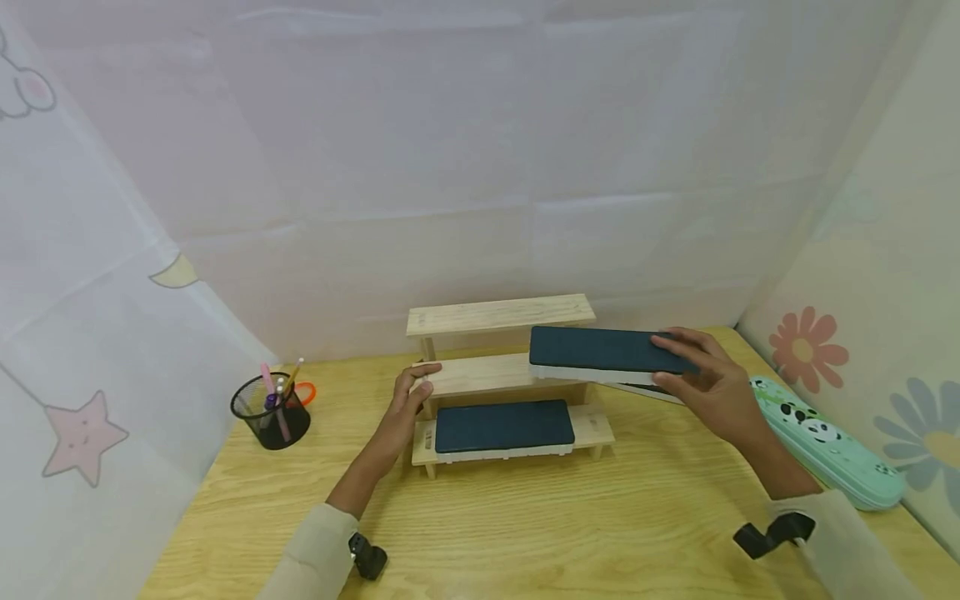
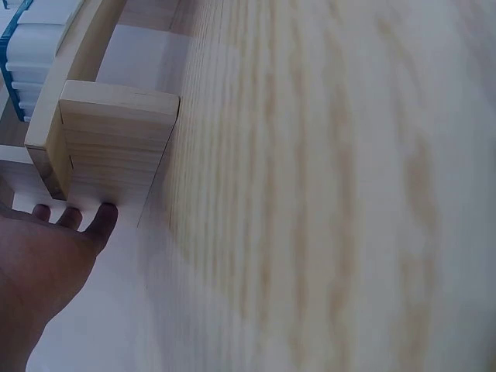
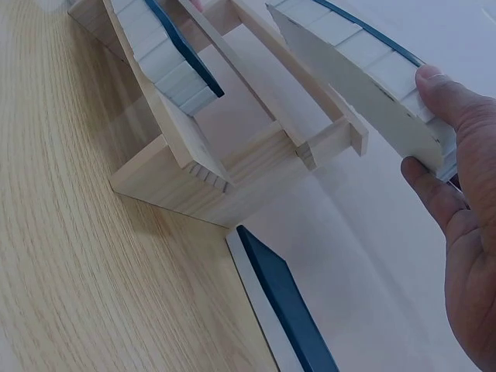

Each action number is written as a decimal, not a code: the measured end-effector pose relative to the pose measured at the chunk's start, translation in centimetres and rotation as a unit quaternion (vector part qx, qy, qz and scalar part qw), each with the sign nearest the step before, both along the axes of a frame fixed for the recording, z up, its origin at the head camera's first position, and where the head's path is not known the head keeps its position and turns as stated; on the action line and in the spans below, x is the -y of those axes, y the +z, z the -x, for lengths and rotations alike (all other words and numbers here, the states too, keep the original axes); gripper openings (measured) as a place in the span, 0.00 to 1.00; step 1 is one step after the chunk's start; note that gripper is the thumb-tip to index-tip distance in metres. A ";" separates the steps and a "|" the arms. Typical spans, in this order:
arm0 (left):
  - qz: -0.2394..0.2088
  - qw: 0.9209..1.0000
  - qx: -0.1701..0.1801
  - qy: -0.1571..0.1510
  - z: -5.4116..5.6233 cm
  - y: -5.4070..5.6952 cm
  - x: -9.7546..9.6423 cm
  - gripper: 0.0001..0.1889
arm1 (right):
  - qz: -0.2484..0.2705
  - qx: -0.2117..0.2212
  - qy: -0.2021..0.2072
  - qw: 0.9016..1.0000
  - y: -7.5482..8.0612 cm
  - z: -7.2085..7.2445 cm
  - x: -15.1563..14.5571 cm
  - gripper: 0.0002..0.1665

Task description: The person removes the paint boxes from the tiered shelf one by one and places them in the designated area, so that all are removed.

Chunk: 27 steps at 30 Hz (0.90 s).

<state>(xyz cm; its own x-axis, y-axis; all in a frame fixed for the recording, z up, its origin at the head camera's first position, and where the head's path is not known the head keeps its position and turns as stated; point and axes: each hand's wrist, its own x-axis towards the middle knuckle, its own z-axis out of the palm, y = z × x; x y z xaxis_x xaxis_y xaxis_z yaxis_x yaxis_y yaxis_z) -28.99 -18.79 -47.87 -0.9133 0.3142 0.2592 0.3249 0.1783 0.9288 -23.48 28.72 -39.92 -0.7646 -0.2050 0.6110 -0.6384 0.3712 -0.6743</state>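
Note:
A three-step wooden rack stands on the table. At the left end of its middle step, my left hand grips the board; in the left wrist view its fingers reach behind the wood. My right hand pinches the right end of a long white box with a dark blue lid, raised over the middle step's right part. Below it, the right wrist view shows the box's pale underside. A similar blue-lidded box rests on the lowest step.
Another blue-lidded box lies on the table to the right of the rack, mostly hidden in the head view. A black mesh pen cup stands left, with an orange ring beside it. A green panda pencil case lies along the right wall.

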 end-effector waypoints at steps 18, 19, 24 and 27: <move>0.004 1.000 0.007 0.009 -0.3 0.2 -0.2 0.19 | 0.014 -0.008 0.014 1.000 1.1 -1.4 -1.2 0.31; 0.004 1.000 0.006 0.010 -0.3 0.2 -0.2 0.19 | 0.014 -0.007 0.013 1.000 1.1 -1.5 -1.4 0.31; 0.003 1.000 0.006 0.008 -0.3 0.2 -0.2 0.19 | 0.006 -0.009 0.006 1.000 0.8 -1.5 -1.9 0.31; 0.001 1.000 0.006 0.008 -0.3 0.2 -0.2 0.19 | 0.001 -0.014 -0.001 1.000 0.5 -1.4 -2.2 0.32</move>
